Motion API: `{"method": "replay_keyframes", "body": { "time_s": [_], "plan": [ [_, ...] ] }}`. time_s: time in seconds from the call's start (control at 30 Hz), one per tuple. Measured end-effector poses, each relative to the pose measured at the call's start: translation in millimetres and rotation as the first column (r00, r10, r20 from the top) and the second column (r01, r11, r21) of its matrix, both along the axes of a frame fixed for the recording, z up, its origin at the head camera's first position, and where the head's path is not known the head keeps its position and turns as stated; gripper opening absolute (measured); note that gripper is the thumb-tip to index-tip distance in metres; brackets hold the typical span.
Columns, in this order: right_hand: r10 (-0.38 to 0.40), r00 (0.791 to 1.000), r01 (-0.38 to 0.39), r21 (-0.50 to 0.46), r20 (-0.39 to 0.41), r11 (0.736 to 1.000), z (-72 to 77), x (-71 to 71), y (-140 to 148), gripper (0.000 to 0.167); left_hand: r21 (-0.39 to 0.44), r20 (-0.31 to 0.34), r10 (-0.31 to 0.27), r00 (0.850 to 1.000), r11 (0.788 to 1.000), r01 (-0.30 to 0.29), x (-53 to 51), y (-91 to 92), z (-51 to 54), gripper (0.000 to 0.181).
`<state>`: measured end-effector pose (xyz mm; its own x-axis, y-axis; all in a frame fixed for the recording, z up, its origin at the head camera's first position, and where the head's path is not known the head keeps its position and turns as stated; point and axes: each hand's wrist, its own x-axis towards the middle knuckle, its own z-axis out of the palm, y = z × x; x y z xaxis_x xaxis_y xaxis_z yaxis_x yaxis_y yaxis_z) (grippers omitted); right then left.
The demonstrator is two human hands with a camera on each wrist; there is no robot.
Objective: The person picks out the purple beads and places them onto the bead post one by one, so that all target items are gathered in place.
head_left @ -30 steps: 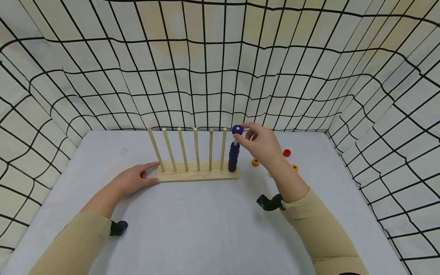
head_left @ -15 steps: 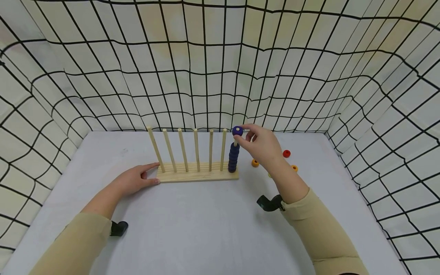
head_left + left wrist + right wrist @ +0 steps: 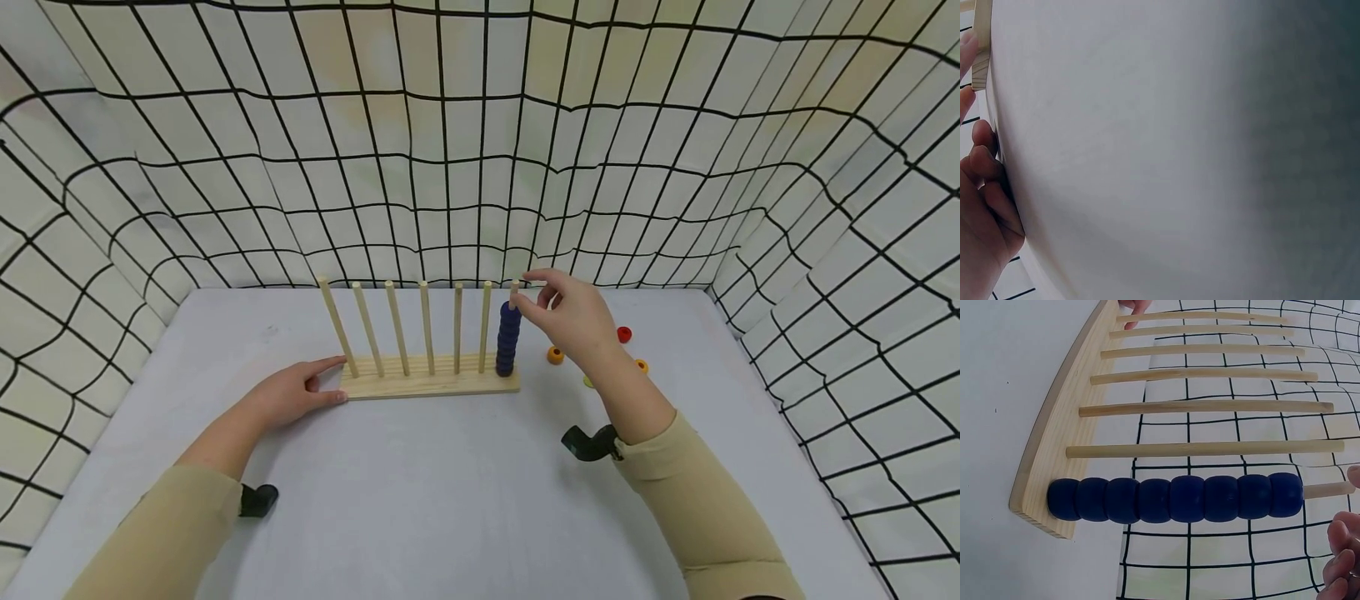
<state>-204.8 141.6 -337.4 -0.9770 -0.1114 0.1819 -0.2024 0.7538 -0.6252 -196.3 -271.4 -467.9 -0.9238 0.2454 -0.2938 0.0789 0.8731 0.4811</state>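
Note:
A wooden peg rack [image 3: 420,385] with a row of several upright pegs stands on the white table. Its left end is held by my left hand [image 3: 300,390], thumb at the front corner and index finger at the back. Dark blue beads [image 3: 507,342] are stacked on the rightmost peg; the right wrist view shows the stack [image 3: 1186,499] pressed together, with the bare peg tip [image 3: 1329,490] beyond it. My right hand [image 3: 573,321] is beside that tip, thumb and index finger apart with no bead between them. The other pegs carry no beads.
Loose beads lie right of the rack, partly behind my right forearm: an orange bead [image 3: 555,355], a red bead [image 3: 624,334], a yellow-orange bead [image 3: 642,365] and a yellow-green bead [image 3: 588,382]. Black netting [image 3: 450,183] encloses the table's back and sides.
The blue bead that my right fingers pinched at the peg's top has been let go and has dropped onto the stack. My left hand stays on the rack.

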Motion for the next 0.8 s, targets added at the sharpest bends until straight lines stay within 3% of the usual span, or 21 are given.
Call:
{"method": "replay_keyframes", "body": {
  "time_s": [0.5, 0.8],
  "plan": [
    [0.014, 1.0, -0.014, -0.01, -0.022, 1.0, -8.6, 1.2, 9.6, 0.045, 0.001, -0.008, -0.004, 1.0, 1.0, 0.004, -0.6, -2.0, 1.5, 0.082],
    [-0.008, 1.0, 0.007, 0.048, 0.017, 0.999, -15.3, 7.2, 20.6, 0.042, 0.069, -0.023, 0.029, 0.999, 0.997, -0.027, 4.3, -3.2, -4.3, 0.081]
  ]
}}
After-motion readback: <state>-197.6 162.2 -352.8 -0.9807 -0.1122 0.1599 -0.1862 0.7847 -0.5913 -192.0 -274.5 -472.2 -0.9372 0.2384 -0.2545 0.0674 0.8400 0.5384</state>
